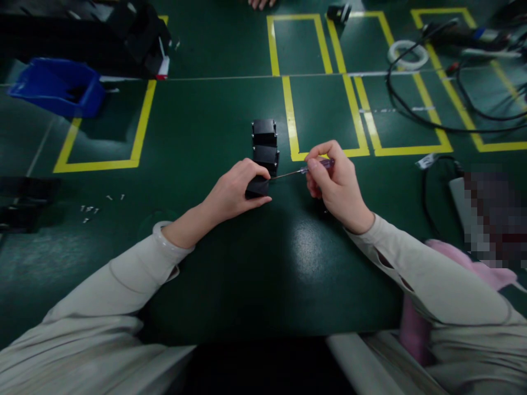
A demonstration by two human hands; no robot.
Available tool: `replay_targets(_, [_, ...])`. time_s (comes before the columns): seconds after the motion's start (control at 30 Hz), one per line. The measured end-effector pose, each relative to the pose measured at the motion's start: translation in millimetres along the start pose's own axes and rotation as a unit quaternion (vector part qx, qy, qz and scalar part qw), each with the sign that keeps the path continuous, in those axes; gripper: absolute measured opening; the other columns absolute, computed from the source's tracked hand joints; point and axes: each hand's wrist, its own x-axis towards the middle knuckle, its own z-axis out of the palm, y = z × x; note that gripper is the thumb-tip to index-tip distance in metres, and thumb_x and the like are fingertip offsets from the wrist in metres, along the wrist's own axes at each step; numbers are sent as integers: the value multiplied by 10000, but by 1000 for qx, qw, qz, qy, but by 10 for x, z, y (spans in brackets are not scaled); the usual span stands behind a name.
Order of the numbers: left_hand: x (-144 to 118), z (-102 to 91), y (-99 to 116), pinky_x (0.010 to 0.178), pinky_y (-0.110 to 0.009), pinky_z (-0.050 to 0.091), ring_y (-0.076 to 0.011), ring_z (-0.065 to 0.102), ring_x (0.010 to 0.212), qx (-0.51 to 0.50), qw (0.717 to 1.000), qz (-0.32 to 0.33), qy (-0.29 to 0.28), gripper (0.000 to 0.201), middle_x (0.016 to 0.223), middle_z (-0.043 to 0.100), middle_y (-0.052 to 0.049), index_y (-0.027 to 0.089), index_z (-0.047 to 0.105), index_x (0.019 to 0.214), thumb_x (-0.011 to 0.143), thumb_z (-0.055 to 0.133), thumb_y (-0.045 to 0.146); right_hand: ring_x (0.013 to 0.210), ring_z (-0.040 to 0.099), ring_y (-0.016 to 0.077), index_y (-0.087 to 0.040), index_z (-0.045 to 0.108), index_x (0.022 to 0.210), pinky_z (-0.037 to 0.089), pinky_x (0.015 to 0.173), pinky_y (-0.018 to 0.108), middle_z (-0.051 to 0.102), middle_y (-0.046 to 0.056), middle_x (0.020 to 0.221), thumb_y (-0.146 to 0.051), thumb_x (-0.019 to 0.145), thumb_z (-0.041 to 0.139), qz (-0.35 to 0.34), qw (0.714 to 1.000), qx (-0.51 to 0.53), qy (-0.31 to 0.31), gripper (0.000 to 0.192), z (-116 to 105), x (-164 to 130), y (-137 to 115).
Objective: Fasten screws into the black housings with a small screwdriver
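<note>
Between the thumb and fingers of my left hand (236,189) is a small black block (257,187), resting at the table surface. My right hand (334,184) grips the clear purplish handle of a screwdriver (307,169). Its thin shaft points left, and the tip meets the right side of the held block near my left fingertips. Just beyond, two similar black blocks with small screws at their corners stand in a row: a nearer block (266,157) and a farther block (264,130). Something small and dark is partly hidden under my right hand.
Loose screws (88,209) lie on the left of the green table. A blue bin (60,88) stands at the far left. Black cable (415,118) and a white tape roll (407,54) lie far right. Another person's hand (261,4) shows at the far edge.
</note>
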Motion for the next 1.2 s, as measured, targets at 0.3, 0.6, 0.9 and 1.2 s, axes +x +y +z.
replay_targets(0.3, [-2,-3,5,893,-355,502,-227,604,1026,-6,1000,-8,-5,350,1118,627,-75,182,546,1136,871,734,312,372,402,72,-240,493,873,278,385,243,418,-99,479,-427,1002,564,5,1000,-23,-10,238,-17,-4,-4])
replay_targets(0.6, [-4,-3,9,891,-349,502,-226,604,1031,-7,1000,-8,-3,353,1128,627,-77,178,552,1135,865,741,306,375,402,66,-235,502,871,280,393,240,415,-94,483,-437,1022,525,-5,999,-38,-10,253,-18,-9,-3])
replay_targets(0.9, [2,-14,13,890,-354,504,-230,602,1031,-6,1000,-8,-7,355,1126,629,-81,176,546,1134,863,739,302,405,430,78,-261,475,1002,307,375,245,431,-98,557,-442,1002,559,-10,1000,-10,3,200,5,-11,22])
replay_targets(1.2, [-6,-9,8,891,-358,502,-232,602,1037,-7,1000,-18,-15,367,1143,627,-83,187,539,1142,860,740,306,380,397,83,-256,488,898,287,387,261,403,-98,495,-476,999,554,7,1000,-27,-4,251,-13,-10,-5])
